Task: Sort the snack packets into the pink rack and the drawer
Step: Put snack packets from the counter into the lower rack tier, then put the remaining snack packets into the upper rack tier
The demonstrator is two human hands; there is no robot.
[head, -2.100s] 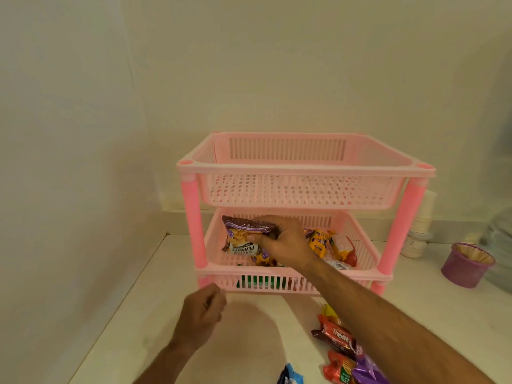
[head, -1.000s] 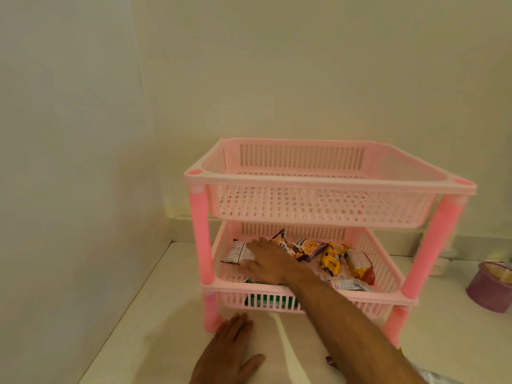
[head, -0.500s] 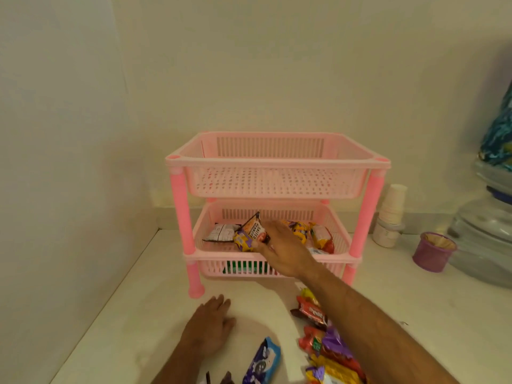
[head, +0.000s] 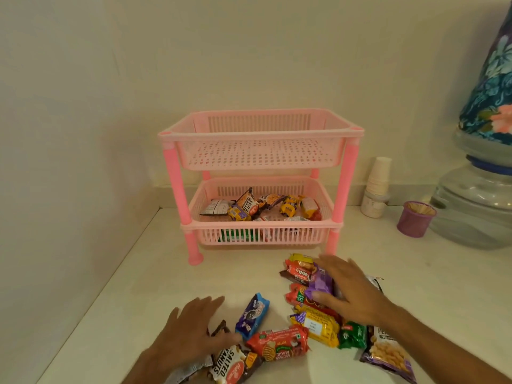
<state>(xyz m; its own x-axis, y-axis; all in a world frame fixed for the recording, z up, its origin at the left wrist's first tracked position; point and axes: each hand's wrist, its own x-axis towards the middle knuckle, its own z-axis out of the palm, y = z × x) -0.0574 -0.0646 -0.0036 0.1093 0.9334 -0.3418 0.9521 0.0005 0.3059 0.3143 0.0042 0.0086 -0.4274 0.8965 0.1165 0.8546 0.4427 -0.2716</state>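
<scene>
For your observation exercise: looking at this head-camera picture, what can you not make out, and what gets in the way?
- Packets under the right hand: covered by the palm.
- Packets under the left hand: partly covered and cut by the bottom edge.
- Bottom layer of the pink rack: its slatted front wall hides all but a green packet.
- The drawer: outside the view.

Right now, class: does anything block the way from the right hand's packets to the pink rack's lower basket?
Nothing visible does. The right hand rests on the packet pile; only bare counter lies before the pink rack, whose lower basket is open-topped.
</scene>
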